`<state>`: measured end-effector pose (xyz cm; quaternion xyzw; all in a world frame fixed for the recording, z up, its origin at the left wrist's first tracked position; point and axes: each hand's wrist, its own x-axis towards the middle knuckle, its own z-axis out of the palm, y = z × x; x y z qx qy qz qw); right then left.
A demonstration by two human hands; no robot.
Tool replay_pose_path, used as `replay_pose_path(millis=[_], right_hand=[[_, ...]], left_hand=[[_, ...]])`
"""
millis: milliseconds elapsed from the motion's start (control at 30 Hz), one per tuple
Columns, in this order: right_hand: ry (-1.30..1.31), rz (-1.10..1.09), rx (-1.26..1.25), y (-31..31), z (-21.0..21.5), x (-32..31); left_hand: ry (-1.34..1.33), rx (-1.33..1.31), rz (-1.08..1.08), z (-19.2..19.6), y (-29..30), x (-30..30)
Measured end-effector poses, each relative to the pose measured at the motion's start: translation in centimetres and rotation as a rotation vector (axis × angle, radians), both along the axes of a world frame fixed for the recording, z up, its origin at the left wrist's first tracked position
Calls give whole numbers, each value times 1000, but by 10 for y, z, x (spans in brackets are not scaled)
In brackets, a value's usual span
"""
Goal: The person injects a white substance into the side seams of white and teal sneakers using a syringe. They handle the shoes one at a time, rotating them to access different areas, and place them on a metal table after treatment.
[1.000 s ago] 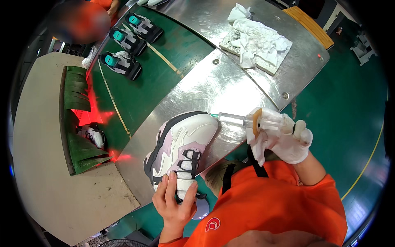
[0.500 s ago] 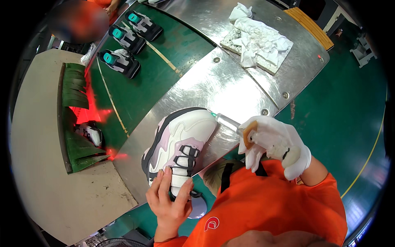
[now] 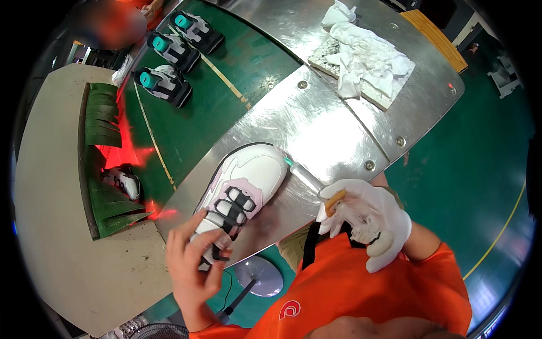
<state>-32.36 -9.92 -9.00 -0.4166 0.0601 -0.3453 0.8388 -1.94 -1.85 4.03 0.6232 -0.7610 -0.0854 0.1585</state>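
Observation:
A white sneaker (image 3: 257, 169) with pale pink panels and black lacing loops lies on the metal table (image 3: 333, 130), its toe pointing away from me. My bare left hand (image 3: 195, 251) is closed around the collar and tongue end of the shoe. In my white-gloved right hand (image 3: 370, 223) is a clear syringe (image 3: 305, 176) with a green tip, which points at the edge of the sneaker's toe. The gloved fingers wrap the syringe barrel, and its rear end rests near the palm.
Several grey and black shoes (image 3: 183, 45) with teal inserts stand on the green conveyor belt (image 3: 226, 85). Another shoe (image 3: 121, 183) sits by slitted green flaps (image 3: 104, 118) under red light. White cloths (image 3: 367, 53) lie on a slab at the back right. A person (image 3: 149, 11) in orange is at far left.
The sneaker has been turned so more of its upper faces up, and my left hand has shifted left with it. My right hand and the syringe have moved slightly left and nearer me.

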Motion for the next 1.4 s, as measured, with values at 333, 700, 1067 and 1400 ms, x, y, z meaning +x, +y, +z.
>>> replay_pose_path(millis=[333, 700, 1067, 1400], right_hand=[[38, -2, -162, 6, -36, 17], [41, 41, -74, 10, -38, 16], [-278, 184, -35, -23, 0, 9], [-287, 472, -60, -39, 94, 60]], left_hand=[[253, 301, 47, 12, -46, 36], [350, 866, -174, 15, -177, 15], [406, 668, -326, 1, -159, -6], [995, -22, -273, 23, -62, 48]])
